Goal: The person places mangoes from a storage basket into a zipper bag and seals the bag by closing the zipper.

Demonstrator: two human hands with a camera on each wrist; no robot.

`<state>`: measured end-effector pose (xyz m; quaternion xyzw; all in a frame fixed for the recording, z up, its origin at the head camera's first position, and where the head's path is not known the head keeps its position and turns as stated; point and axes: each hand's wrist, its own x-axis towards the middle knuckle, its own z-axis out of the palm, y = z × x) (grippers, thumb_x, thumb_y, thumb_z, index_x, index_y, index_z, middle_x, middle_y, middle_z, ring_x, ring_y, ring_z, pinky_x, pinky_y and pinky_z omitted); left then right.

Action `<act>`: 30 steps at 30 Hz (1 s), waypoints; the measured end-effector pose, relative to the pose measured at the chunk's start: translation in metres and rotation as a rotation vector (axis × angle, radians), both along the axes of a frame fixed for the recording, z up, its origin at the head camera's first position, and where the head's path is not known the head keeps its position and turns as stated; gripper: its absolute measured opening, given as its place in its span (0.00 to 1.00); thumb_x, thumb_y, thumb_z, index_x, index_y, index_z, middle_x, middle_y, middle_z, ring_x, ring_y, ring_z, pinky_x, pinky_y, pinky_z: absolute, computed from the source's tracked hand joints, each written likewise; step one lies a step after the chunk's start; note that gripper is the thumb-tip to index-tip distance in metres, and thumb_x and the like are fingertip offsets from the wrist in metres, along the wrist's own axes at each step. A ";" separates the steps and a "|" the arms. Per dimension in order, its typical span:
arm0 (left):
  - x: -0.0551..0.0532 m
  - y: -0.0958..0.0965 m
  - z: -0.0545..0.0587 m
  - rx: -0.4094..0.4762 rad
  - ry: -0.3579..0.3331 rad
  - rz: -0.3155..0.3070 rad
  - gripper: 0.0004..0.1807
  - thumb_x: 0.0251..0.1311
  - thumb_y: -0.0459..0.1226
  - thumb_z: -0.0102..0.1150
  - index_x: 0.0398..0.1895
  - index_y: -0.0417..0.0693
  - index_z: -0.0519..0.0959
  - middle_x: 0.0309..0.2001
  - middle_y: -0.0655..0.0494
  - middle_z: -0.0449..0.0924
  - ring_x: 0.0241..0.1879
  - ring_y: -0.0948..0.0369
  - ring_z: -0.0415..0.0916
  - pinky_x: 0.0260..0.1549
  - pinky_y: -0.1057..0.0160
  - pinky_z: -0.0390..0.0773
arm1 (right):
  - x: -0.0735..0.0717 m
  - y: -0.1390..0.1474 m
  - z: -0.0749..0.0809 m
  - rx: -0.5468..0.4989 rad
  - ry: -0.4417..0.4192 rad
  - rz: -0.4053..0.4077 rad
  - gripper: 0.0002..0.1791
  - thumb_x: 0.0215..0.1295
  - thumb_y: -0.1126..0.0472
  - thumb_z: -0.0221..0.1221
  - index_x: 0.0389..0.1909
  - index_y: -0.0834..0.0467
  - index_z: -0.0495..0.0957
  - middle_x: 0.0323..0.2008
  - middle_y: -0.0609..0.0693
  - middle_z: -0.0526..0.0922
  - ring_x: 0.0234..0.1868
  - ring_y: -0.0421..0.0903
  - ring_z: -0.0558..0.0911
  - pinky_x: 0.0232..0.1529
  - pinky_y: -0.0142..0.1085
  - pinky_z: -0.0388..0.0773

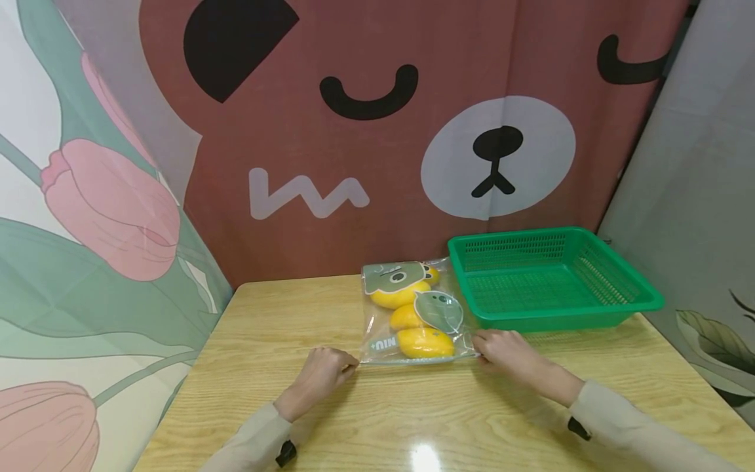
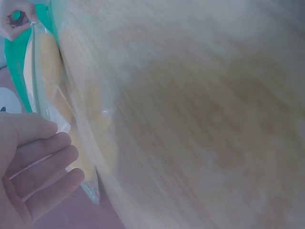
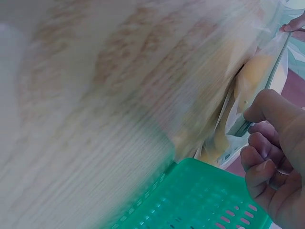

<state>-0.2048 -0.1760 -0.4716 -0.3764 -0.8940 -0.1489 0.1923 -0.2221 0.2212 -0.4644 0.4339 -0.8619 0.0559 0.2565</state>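
Note:
A clear zip bag (image 1: 378,328) with printed green cartoon shapes lies on the wooden table, its near edge toward me. Inside are several yellow fruits (image 1: 426,343) that look like mangoes; the prints partly cover them. My left hand (image 1: 323,375) pinches the near left corner of the bag between thumb and forefinger. In the left wrist view the other fingers (image 2: 55,183) of that hand are loosely bent. The near right corner is pinched by my right hand (image 1: 508,354), and its other fingers (image 3: 262,174) are curled in the right wrist view. The zip edge runs between both hands.
A green plastic basket (image 1: 560,321) with perforated sides stands right of the bag, close against it. Behind the wooden table (image 1: 283,314) hangs a curtain (image 1: 389,229) with a bear print. A flowered cloth (image 1: 106,288) hangs at the left.

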 end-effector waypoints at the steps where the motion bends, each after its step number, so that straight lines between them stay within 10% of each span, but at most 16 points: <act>1: 0.000 0.000 0.000 0.000 0.001 0.001 0.05 0.51 0.27 0.71 0.23 0.45 0.87 0.23 0.59 0.85 0.18 0.74 0.60 0.19 0.77 0.67 | 0.000 0.001 0.000 -0.002 0.003 0.001 0.21 0.35 0.70 0.69 0.19 0.53 0.64 0.20 0.43 0.70 0.19 0.39 0.69 0.14 0.31 0.68; 30: 0.001 0.000 0.003 -0.018 -0.037 -0.010 0.04 0.52 0.28 0.71 0.26 0.45 0.88 0.26 0.58 0.86 0.19 0.75 0.65 0.21 0.78 0.70 | 0.003 0.012 0.001 0.044 0.031 -0.042 0.21 0.39 0.68 0.70 0.18 0.53 0.64 0.19 0.42 0.65 0.17 0.37 0.64 0.11 0.29 0.61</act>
